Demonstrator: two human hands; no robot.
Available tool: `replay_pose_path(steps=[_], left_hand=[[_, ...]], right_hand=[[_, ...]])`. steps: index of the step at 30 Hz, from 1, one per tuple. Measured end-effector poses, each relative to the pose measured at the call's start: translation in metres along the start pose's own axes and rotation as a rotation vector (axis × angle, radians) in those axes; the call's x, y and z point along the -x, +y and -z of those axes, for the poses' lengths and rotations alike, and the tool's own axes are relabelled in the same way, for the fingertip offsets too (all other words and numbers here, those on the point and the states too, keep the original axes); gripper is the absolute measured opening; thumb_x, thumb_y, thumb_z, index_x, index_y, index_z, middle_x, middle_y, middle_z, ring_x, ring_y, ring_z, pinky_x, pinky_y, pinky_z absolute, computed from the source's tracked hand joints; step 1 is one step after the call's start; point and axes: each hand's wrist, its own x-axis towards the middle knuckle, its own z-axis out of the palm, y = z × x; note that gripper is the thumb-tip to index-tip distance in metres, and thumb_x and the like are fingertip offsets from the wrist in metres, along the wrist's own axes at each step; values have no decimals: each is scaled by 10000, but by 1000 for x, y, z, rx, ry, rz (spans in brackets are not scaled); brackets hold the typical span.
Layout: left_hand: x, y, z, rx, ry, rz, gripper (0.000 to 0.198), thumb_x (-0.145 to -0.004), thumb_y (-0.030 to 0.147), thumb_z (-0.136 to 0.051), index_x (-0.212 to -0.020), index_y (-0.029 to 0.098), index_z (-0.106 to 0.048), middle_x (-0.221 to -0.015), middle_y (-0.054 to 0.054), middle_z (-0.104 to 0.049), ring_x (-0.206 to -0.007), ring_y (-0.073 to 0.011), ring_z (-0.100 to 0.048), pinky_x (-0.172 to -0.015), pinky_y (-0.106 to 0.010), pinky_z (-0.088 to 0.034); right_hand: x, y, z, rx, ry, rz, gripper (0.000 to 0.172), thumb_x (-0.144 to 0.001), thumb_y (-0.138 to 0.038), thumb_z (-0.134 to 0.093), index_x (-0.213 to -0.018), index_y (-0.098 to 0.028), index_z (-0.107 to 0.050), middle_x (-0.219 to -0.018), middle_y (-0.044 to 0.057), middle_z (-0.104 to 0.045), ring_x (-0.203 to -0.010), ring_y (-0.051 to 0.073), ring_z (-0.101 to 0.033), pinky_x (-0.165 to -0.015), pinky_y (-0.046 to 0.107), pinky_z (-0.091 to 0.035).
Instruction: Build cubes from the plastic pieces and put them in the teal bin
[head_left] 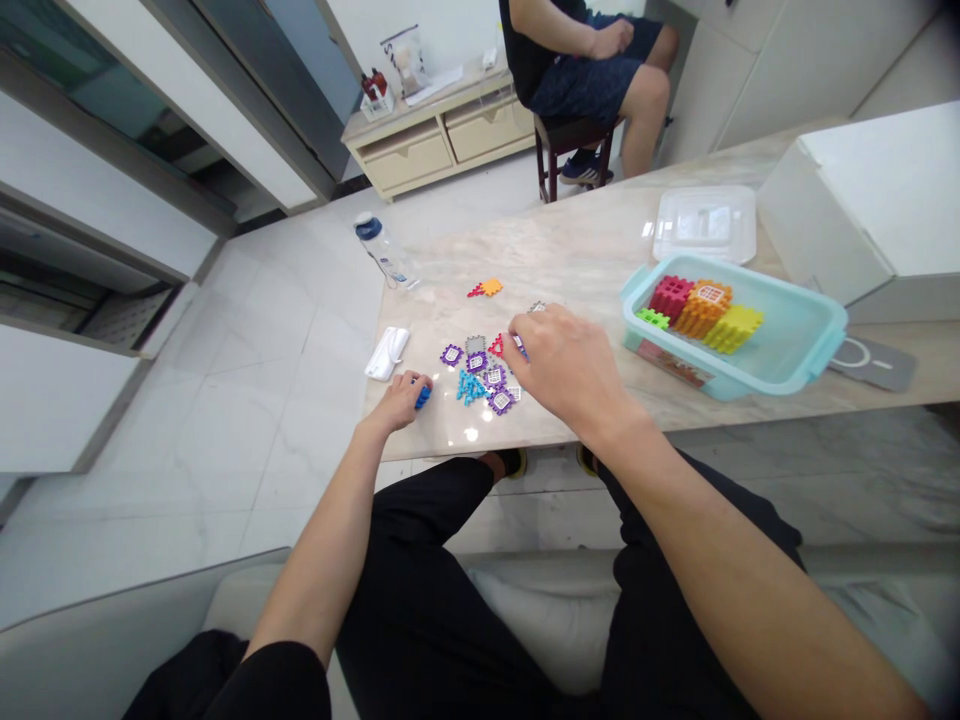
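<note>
My left hand (403,397) rests on the marble table (585,260) near its front edge, fingers curled round a small blue toy piece (424,396). My right hand (564,365) lies over a scatter of small plastic building pieces (480,375), purple, blue, grey and red; its fingertips pinch at a red and blue piece (510,344) at the pile's right edge. An orange and red piece (487,288) lies apart, farther back.
A teal plastic bin (795,340) at the right holds assembled pink, orange, yellow and green block cubes; its clear lid (705,222) lies behind. A white box (870,210), a water bottle (384,252), a white pouch (388,352). Another person sits on a stool (570,140) beyond.
</note>
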Motion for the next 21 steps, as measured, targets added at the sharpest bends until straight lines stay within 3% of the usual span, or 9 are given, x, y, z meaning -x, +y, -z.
replay_pose_path(steps=[8, 15, 21], left_hand=[[-2, -2, 1, 31, 15, -4, 656, -743, 0, -600, -1348, 245, -662, -1382, -134, -585, -1244, -335, -590, -1115, -466, -511], [-3, -3, 7, 63, 2, 14, 602, -802, 221, -732, -1400, 218, -664, -1256, -134, -644, -1141, -341, -661, -985, -431, -557], [-3, -8, 4, 124, 16, 12, 597, -828, 304, -752, -1416, 237, -675, -1241, -116, -654, -1099, -308, -698, -1007, -414, -568]], right_hand=[[1, -1, 2, -30, -17, -18, 330, -1133, -303, -493, -1074, -169, -789, -1044, 151, -793, -1029, 267, -670, -786, 328, -417], [2, 2, 0, -39, -40, -55, 334, -1124, -320, -501, -1073, -173, -796, -1029, 153, -787, -1013, 271, -671, -782, 335, -417], [4, 1, 0, -45, -74, -81, 350, -1117, -319, -490, -1039, -175, -799, -1023, 143, -793, -981, 265, -693, -751, 329, -413]])
